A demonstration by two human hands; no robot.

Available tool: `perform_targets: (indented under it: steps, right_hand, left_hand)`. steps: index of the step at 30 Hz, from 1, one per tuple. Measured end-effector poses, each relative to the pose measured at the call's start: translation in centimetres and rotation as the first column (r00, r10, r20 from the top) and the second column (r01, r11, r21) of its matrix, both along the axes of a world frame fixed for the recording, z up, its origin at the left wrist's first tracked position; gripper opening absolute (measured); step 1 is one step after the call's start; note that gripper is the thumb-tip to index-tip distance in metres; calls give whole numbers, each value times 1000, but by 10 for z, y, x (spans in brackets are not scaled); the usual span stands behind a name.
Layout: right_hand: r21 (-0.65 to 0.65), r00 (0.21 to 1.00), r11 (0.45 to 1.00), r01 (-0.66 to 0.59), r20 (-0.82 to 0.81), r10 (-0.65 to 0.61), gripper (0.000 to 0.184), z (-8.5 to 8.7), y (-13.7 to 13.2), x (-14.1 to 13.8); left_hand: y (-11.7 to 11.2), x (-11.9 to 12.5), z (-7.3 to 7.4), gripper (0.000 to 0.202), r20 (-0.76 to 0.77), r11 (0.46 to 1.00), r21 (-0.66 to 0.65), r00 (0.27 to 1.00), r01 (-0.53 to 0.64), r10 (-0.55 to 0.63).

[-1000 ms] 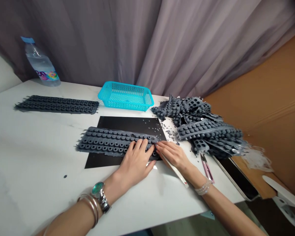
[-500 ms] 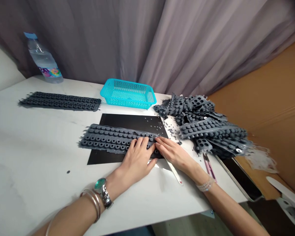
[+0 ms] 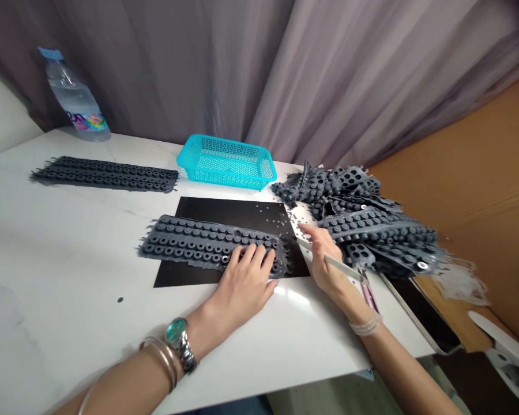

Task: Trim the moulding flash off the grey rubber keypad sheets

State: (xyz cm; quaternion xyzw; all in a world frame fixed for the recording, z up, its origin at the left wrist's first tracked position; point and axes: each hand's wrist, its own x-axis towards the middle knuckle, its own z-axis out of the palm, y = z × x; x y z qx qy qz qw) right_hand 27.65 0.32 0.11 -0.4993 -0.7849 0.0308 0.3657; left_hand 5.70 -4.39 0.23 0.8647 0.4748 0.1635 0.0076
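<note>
The left hand lies open and flat, palm down, with its fingers spread across the lower right part of a grey moulded rubber strip. It presses on the strip and is not clenched. The strip lies lengthwise on a black mat at the centre of the frame, its rows of round rubber rings facing up.

The right hand grasps a slim white tool between thumb and fingers. The tool lies at a slant, its tip just beside the right end of the strip. Small loose rubber pieces are scattered over the upper right of the mat.

Right of the mat, a heap of grey rubber strips lies on the white table. Pink-handled snips lie at the heap's lower edge, near the right wrist. A second strip lies flat at the upper left. A turquoise plastic basket stands at the table's far edge, and a plastic water bottle stands at the far left corner.
</note>
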Motion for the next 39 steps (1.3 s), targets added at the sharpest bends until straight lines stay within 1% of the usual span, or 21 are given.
perform_targets:
  steps: [2,4,6,8,10,13,15,18,21,24,28,31,35,37,39]
  right_hand:
    - [-62,999,997,-50,3,51,40,5,-5,-10]
    - [-85,993,989,-117,19,119,32,11,-6,-21]
    - [-71,982,980,-186,25,188,26,17,-6,-30]
    - [-46,972,972,-232,27,233,24,20,-6,-34]
    - [-14,969,969,-246,33,246,25,18,-5,-34]
    - [50,961,960,-274,61,271,29,10,-6,-27]
    - [74,938,939,-337,115,328,30,6,-6,-21]
    - [79,862,880,-468,259,436,29,4,-4,-15]
    - [122,803,833,-540,372,466,27,4,-1,-15]
    - [162,780,807,-568,419,465,26,2,1,-15]
    - [132,763,801,-583,429,485,25,-2,0,-14]
    - [102,777,828,-551,424,465,24,0,-1,-17]
    - [65,803,869,-490,423,421,28,8,-2,-24]
    - [35,793,876,-482,443,419,30,12,-2,-26]
    - [-3,761,872,-490,486,430,30,16,-2,-28]
  left_hand:
    - [-1,1,0,48,9,1000,-1,1000,-5,5]
    - [-2,1,0,48,27,1000,-12,1000,-12,13]
    - [-1,1,1,46,39,1000,-27,999,-15,16]
    - [-1,2,2,42,37,999,-37,999,-15,16]
    - [-2,2,3,40,27,999,-34,1000,-7,8]
    - [-4,3,2,43,21,1000,-21,1000,-2,2]
    - [-5,4,1,45,25,1000,-9,1000,-9,9]
    - [-7,4,-1,43,22,1000,-2,1000,-13,13]
    - [-7,4,-1,41,12,1000,-3,1000,-12,12]
    - [-8,4,-1,42,7,1000,3,1000,-11,11]
    - [-9,5,-1,41,-1,1000,9,1000,-20,20]
    - [-10,5,-3,42,-7,999,17,999,-32,33]
    - [-11,6,-3,46,-14,999,15,999,-33,33]
    - [-11,7,-3,46,-15,999,15,999,-35,35]
    - [-11,7,-2,46,-21,999,20,999,-37,38]
